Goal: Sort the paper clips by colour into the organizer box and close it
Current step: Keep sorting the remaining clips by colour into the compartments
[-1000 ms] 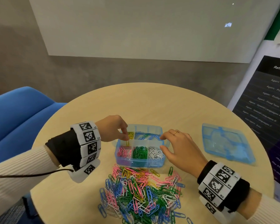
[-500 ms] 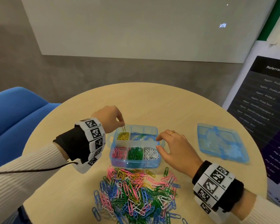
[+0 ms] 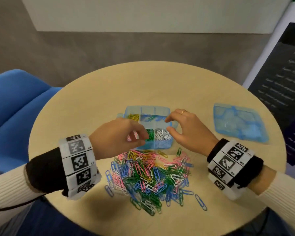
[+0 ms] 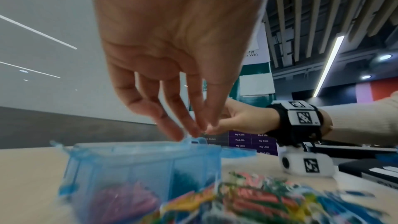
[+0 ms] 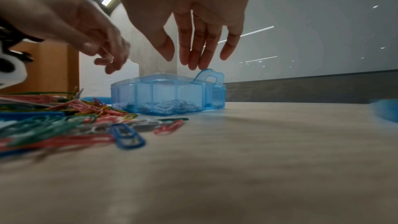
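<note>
An open, clear blue organizer box [image 3: 147,109] sits mid-table, its compartments sorted yellow [image 3: 134,116], blue [image 3: 152,117], green [image 3: 150,133] and white [image 3: 163,135]. The pink compartment is mostly hidden by my left hand [image 3: 143,138]. That hand hovers over the box's front left with loosely bent fingers, and I see nothing in it. My right hand [image 3: 168,124] is at the box's right rim with relaxed fingers; its fingertips [image 5: 193,64] are just above the latch. A mixed pile of paper clips [image 3: 148,174] lies in front of the box. The lid [image 3: 240,123] lies off to the right.
The round wooden table [image 3: 143,82] has a blue chair [image 3: 15,108] at its left and a dark poster board [image 3: 283,82] at its right. A few stray clips [image 3: 200,201] lie near the front edge.
My left hand has left the yellow compartment at the back left and come forward over the box's front. The right hand has stayed by the right rim.
</note>
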A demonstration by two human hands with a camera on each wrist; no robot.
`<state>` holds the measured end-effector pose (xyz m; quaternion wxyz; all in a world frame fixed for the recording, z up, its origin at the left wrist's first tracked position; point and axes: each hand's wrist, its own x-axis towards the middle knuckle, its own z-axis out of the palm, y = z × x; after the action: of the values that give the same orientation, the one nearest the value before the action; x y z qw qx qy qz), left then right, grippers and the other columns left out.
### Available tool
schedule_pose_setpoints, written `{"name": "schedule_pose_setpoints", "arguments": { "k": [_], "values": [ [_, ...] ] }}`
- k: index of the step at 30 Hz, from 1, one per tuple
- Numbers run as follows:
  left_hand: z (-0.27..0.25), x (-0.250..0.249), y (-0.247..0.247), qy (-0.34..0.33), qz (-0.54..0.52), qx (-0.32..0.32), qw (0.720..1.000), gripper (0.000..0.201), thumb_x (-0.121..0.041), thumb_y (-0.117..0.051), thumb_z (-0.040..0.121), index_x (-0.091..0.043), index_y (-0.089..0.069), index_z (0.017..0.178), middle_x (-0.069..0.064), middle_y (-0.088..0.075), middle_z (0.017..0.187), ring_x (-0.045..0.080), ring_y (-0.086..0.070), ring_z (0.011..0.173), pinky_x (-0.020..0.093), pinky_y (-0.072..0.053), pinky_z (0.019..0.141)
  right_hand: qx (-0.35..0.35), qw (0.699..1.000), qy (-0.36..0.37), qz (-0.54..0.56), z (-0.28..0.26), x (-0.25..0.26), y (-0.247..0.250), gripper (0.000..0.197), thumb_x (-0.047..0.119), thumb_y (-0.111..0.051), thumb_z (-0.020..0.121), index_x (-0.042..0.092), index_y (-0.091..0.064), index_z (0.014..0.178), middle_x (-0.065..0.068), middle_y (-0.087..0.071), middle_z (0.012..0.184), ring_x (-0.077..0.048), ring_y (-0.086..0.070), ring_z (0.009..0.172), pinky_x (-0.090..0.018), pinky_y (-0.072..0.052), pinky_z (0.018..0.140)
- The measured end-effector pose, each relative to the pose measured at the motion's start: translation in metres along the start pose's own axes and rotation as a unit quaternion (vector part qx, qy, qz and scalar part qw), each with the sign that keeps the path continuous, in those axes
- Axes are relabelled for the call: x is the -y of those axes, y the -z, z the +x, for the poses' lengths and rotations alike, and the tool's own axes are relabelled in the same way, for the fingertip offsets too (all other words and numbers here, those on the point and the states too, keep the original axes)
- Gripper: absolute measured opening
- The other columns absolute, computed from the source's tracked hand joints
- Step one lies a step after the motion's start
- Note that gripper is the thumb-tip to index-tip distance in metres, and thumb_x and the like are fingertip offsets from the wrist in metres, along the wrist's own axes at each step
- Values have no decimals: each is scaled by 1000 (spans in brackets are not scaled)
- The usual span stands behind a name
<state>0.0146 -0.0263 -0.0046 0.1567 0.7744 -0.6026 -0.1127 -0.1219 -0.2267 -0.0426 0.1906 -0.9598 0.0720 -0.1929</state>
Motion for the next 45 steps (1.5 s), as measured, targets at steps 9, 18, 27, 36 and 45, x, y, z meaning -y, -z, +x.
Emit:
{"name": "schedule_pose_setpoints", "arguments": {
  "k": [9,18,27,36,45],
  "values": [
    [-8,11,-14,-110,69,136,982,43,-57,-61,85,-36,-60,123,-16,-54,121,1,-52,107,31,-49,85,2,1000,13,7,0,-2,-3,16,19,-58,93,14,-64,107,2,-63,107,-17,-59,103,-47,-46,92],
    [1,-32,-41,-127,101,158,974,58,-67,-58,81,-36,-54,129,-14,-50,125,5,-43,119,32,-48,88,-5,1000,23,9,1,-5,-4,15,19,-58,91,15,-64,105,3,-63,104,-16,-59,101,-47,-47,91],
    [28,-56,-59,-89,177,168,966,51,-55,-64,83,-19,-54,118,0,-53,113,22,-55,96,34,-48,68,0,1000,25,18,0,-6,-5,16,19,-58,91,15,-64,105,4,-63,105,-15,-58,101,-46,-47,91],
    [36,-44,-60,-58,4,156,986,19,-26,-73,84,-13,-72,98,2,-72,89,12,-59,74,27,-52,76,14,999,22,27,-1,-5,-4,16,18,-58,92,15,-64,107,3,-63,106,-16,-58,103,-46,-46,93],
    [34,-33,-48,-30,-105,112,988,15,-24,-76,82,-12,-75,91,0,-74,80,3,-63,65,17,-52,67,41,998,29,29,0,-3,1,14,19,-59,93,15,-65,105,5,-61,106,-13,-56,103,-41,-45,94]
  ]
}}
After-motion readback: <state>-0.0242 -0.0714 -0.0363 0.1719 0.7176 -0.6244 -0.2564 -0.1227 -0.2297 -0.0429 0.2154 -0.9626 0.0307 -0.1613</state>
